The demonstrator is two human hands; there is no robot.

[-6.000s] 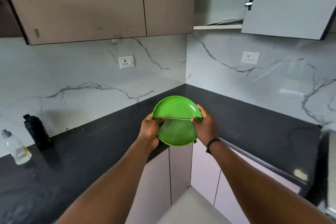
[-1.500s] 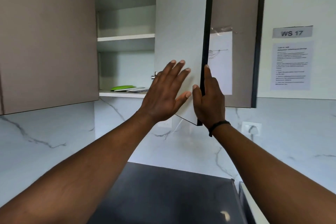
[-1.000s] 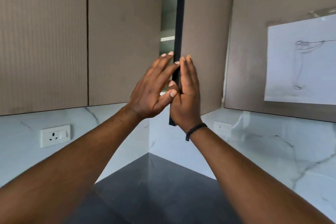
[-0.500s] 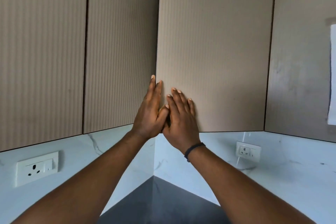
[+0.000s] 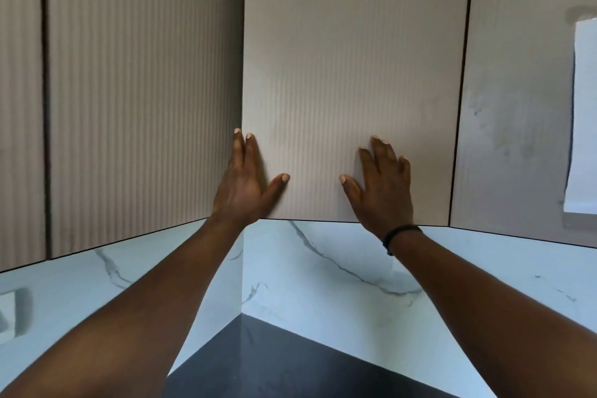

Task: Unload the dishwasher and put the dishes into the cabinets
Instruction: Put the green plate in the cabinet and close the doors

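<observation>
i see two bare hands up on a cabinet door [image 5: 349, 74] in the corner of a kitchen. the left hand [image 5: 247, 184] lies flat on the door near its left edge, low down. its fingers [image 5: 248, 152] point up and the thumb sticks out to the right. the right hand [image 5: 382, 184] is flat on the same door, well apart from the left one, also low down. its fingers are spread a little. neither grip holds anything; both are open, palms on the door. a dark band [image 5: 399, 236] goes round the right wrist.

the door is shut, so i cannot see any dishes. whatever is in the cabinet is hidden behind it. the door is tan with thin lines going up and down. more shut doors [image 5: 142, 90] are on the left, and another door [image 5: 513, 90] is on the right. the tops of all the doors are cut off.

at the far right a white paper [image 5: 584, 113] sticks on a door, but most of it is cut off and i cannot read it. below the cabinets is a white marble wall [image 5: 323, 268] with grey lines. at the far left edge is a blurry wall plug [image 5: 13, 317], only partly in view. at the bottom is a bit of the dark worktop [image 5: 290, 365], and my arms cover part of it.
</observation>
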